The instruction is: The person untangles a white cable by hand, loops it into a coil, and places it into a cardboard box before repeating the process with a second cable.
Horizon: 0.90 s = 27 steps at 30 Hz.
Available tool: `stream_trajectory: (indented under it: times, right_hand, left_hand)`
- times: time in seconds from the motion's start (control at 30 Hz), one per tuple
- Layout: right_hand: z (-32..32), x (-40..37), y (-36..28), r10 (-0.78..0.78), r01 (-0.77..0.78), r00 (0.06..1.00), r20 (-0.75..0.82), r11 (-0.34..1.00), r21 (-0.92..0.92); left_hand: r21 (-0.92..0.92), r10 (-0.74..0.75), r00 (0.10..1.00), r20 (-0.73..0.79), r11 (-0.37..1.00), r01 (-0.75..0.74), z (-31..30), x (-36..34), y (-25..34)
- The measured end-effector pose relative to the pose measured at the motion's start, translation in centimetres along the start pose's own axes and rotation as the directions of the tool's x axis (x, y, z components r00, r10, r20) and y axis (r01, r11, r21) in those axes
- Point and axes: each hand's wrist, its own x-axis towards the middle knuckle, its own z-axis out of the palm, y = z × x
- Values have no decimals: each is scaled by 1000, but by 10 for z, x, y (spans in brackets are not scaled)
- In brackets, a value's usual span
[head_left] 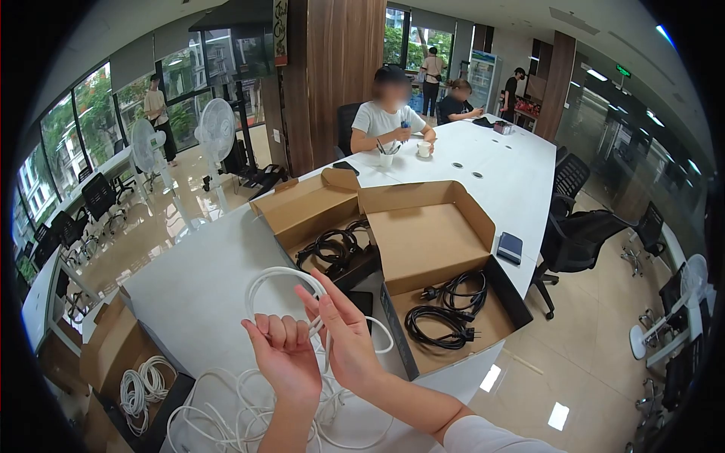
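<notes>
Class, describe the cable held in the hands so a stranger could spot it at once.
Find the long white table, then its near end before two open cardboard boxes. There the left hand grips a white cable loop, the right hand touching it. Unlike the black cords in the boxes, it is white and held up.

The white cable (281, 270) at six o'clock has a smooth plastic sheath with a faint sheen. The black cables (434, 337) at four o'clock look rubbery and duller. The cardboard boxes (430, 241) are matt brown paperboard. The worktop (204, 279) is smooth, matt white. The floor (574, 362) at three o'clock is glossy tile that mirrors light. The pillar (340, 68) at twelve shows grained wood.
</notes>
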Motion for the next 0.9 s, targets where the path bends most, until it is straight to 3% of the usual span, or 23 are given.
stream_trajectory:
  times: [0.23, 0.33, 0.43, 0.53, 0.57, 0.67, 0.73, 0.77, 0.8, 0.83, 0.87, 0.9]
  right_hand:
    - [7, -4, 3, 14, -21, 997, 74, 995, 98]
    - [5, -3, 5, 113, -112, 994, -12, 993, 36]
    - [-5, 8, -6, 558, -571, 815, 157, 820, 51]
    - [-8, 9, -3, 542, -537, 782, 309, 837, -106]
    - [-7, 7, -1, 374, -324, 867, 329, 925, -198]
    - [-11, 14, -12, 177, -69, 921, 348, 951, -301]
    - [-16, 16, -17, 200, -159, 949, 245, 971, -178]
    - [-21, 18, -17, 196, -176, 955, 224, 979, -106]
    - [-20, 18, -17, 196, -194, 959, 204, 981, -31]
    - [-10, 17, -19, 159, -162, 984, 83, 987, 23]
    - [-12, 19, -20, 132, -135, 986, 102, 991, 22]
    - [-17, 20, -21, 105, -109, 987, 118, 994, 22]
  left_hand:
    - [-79, 100, 993, 61, 992, -95, -6, 14, 18]
    - [-101, 161, 984, 71, 983, -154, -7, 19, 30]
    - [-98, 211, 975, 75, 974, -203, -5, 21, 33]
    - [-45, 173, 974, 145, 985, -168, -8, 19, 27]
    - [-13, 133, 984, 117, 991, -133, -10, 16, 25]
    - [71, 35, 997, 63, 997, -39, -8, 9, 9]
    - [134, 10, 999, 52, 991, -17, -9, 6, -2]
    - [101, -53, 991, 124, 994, 40, -16, 5, -4]
    - [130, -55, 996, 66, 990, 46, -14, 5, -8]
    - [160, -54, 999, 5, 986, 52, -9, 3, -14]
    - [190, -52, 997, -56, 980, 62, -8, 3, -18]
    - [182, -109, 991, 74, 979, 94, -19, 8, -17]
